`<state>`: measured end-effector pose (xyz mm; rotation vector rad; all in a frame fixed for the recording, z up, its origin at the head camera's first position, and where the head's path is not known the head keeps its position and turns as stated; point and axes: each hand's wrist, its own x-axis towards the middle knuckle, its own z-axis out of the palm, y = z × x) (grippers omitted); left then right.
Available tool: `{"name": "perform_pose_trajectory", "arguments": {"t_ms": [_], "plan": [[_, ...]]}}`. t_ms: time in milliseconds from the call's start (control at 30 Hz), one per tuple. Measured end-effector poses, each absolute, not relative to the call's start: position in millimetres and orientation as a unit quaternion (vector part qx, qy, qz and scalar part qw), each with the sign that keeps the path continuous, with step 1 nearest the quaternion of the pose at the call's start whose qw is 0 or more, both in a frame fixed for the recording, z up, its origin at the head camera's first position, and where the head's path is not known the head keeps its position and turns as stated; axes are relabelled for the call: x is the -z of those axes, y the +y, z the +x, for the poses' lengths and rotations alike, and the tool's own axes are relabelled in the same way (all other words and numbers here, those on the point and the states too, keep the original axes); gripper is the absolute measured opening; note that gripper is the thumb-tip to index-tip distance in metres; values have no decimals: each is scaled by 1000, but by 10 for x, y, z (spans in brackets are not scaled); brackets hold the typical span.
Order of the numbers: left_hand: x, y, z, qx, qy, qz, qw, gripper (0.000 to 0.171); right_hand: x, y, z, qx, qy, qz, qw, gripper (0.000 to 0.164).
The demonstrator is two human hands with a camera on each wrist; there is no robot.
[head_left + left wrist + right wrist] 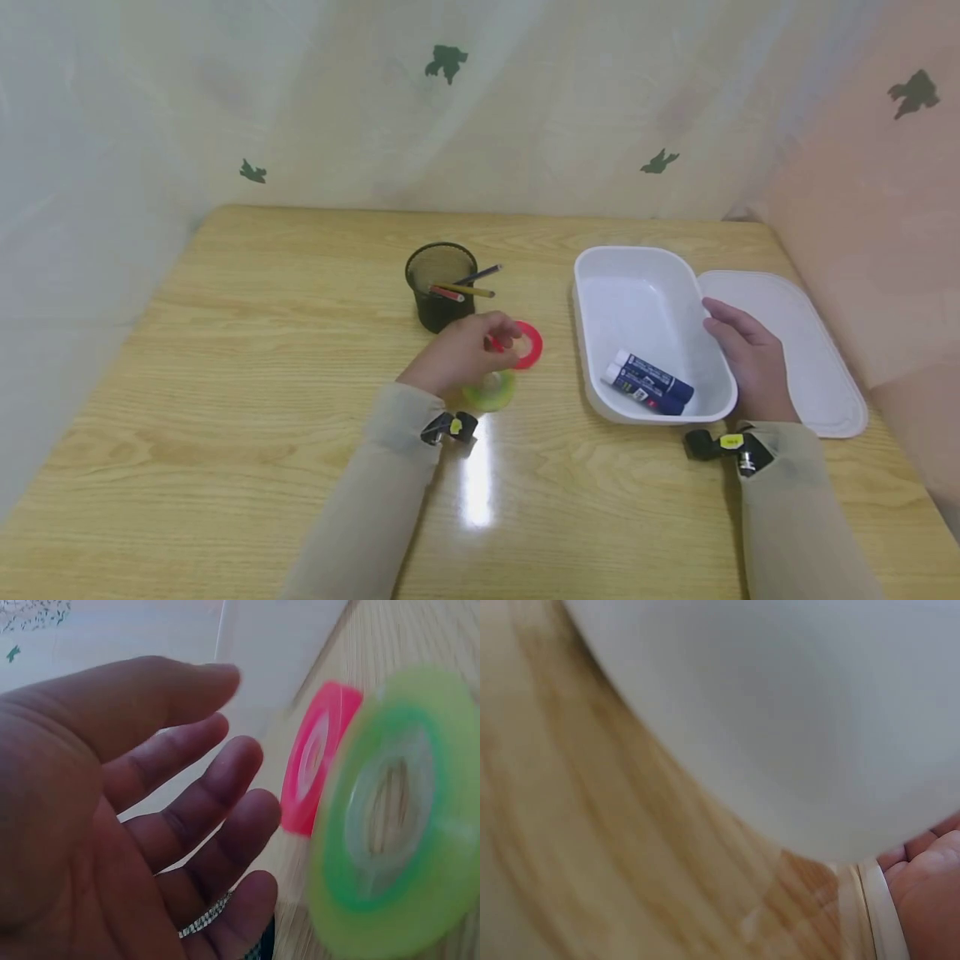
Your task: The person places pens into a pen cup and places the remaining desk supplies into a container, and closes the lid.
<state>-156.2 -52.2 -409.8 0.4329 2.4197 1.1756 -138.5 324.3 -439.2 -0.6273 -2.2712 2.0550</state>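
My left hand (468,354) hovers over the table with its fingers loosely bent and nothing between them. Beside its fingertips lies a red tape roll (536,345), partly hidden by the hand in the head view. A yellow-green tape roll (337,900) lies nearer to me, below the wrist. On the right, my right hand (757,367) rests against the outer right side of a white plastic container (630,300), fingertips at its rim. Inside the container, two dark blue glue sticks (649,383) with white ends lie side by side at the near end.
A black mesh pencil cup (441,308) stands behind my left hand, with several pencils (472,289) leaning out to the right. The white lid (817,367) lies flat on the wooden table (225,375), right of the container and partly behind my right hand.
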Motion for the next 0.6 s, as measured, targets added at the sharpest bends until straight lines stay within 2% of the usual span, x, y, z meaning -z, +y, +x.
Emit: {"name": "perform_pose_trajectory", "arguments": {"t_ms": [200, 600], "plan": [[4131, -659, -1610, -415, 870, 154, 219, 31, 4401, 3249, -1389, -658, -726, -198, 8, 56], [4236, -819, -1707, -406, 870, 157, 232, 24, 4397, 3247, -1382, -669, -718, -192, 9, 55]]}}
